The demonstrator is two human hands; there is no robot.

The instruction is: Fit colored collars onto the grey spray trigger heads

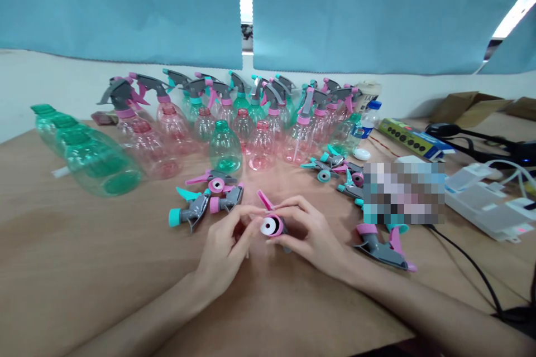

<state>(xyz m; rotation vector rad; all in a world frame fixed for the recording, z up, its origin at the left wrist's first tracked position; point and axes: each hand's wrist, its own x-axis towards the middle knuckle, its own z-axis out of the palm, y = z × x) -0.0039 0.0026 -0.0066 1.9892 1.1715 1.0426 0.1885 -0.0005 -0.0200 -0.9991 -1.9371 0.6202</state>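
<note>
Holding one spray head (276,217), one washer (264,227), two hands (226,242) (314,237)

"What sort of place is this?"

"A workroom of some kind, perhaps in an office; I can't tell which. Light shows between blue curtains (125,8) above a white wall (19,86)."

"And what says work?"

"The wooden table (62,273): green and pink spray bottles (225,150) are massed along it, with loose trigger heads (195,210) lying in groups nearer by."

"Anything else?"

"At the right, a cardboard box (467,107), a translucent plastic container (477,209) and a black cable (473,266)."
</note>
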